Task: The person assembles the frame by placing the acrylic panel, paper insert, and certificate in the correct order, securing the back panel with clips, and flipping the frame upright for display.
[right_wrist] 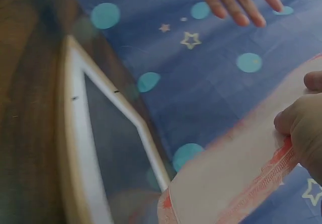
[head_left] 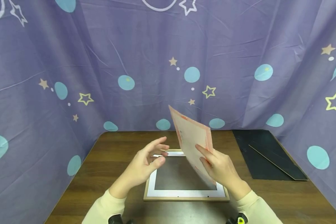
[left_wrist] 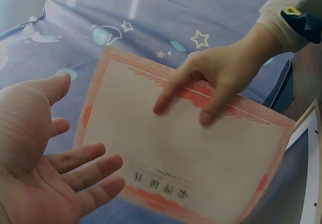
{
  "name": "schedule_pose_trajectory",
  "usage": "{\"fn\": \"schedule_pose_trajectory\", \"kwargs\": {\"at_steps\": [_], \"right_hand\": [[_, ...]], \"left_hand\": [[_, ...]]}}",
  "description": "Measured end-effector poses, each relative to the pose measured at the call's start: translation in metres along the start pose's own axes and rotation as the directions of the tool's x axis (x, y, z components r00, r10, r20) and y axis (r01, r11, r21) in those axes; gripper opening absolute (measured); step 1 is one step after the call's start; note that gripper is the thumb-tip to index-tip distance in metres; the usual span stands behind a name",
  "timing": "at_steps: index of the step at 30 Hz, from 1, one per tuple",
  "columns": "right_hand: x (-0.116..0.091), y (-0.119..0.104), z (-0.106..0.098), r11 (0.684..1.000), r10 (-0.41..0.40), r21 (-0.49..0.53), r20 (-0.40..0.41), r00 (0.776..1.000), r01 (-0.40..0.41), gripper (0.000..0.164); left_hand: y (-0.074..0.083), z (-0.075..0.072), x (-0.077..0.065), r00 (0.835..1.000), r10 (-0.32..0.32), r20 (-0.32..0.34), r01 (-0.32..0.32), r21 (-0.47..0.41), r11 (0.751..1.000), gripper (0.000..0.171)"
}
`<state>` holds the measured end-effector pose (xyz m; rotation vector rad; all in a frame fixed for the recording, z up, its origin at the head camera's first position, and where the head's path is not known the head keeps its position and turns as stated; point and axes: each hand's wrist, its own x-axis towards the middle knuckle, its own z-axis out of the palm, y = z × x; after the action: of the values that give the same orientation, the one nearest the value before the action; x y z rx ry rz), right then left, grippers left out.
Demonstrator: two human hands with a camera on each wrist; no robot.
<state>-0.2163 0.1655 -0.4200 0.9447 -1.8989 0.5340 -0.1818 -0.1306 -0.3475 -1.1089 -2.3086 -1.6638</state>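
My right hand [head_left: 222,166] pinches a certificate sheet [head_left: 192,137] by its long edge, thumb and fingers spread over it. The sheet has a pale middle, an ornate red-pink border and a line of dark printed characters [left_wrist: 161,184]. It is held up, tilted, over a picture frame [head_left: 184,198]. The frame lies flat on the table, with a light wooden rim, a white inner border and a dark grey middle. Left of the sheet, my left hand [head_left: 144,161] is raised with fingers apart and holds nothing. In the left wrist view its fingertips overlap the sheet's edge.
At the right of the brown wooden table [head_left: 100,168] lies a black backing board [head_left: 254,155] with a thin flap lifted along a slanting edge. A purple curtain [head_left: 156,62] with stars and blue dots hangs behind and on both sides.
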Motion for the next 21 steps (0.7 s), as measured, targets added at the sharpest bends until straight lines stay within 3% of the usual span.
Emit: {"fn": "schedule_pose_trajectory", "kwargs": {"at_steps": [4, 9, 14, 17, 21], "right_hand": [[-0.007, -0.011, 0.009, 0.997, -0.074, -0.021, 0.04, 0.997, 0.074, 0.034], [-0.015, -0.025, 0.019, 0.985, -0.167, -0.029, 0.06, 0.984, 0.169, 0.034], [-0.023, -0.037, 0.027, 0.97, -0.231, -0.058, 0.084, 0.969, 0.237, 0.034], [-0.028, -0.042, 0.031, 0.964, -0.248, -0.061, 0.133, 0.959, 0.258, 0.037], [-0.034, -0.047, 0.036, 0.959, -0.273, -0.028, 0.188, 0.944, 0.283, 0.042]], "left_hand": [[-0.003, -0.004, -0.001, 0.999, -0.039, 0.004, 0.039, 0.005, 0.999, 0.058], [-0.008, -0.006, -0.003, 0.997, -0.071, -0.019, 0.072, 0.036, 0.997, 0.063], [-0.014, -0.009, -0.006, 0.988, -0.156, -0.023, 0.157, 0.079, 0.984, 0.062], [-0.017, -0.011, -0.008, 0.969, -0.245, -0.029, 0.246, 0.093, 0.965, 0.052], [-0.023, -0.013, -0.011, 0.924, -0.378, -0.052, 0.381, 0.068, 0.922, 0.041]]}}
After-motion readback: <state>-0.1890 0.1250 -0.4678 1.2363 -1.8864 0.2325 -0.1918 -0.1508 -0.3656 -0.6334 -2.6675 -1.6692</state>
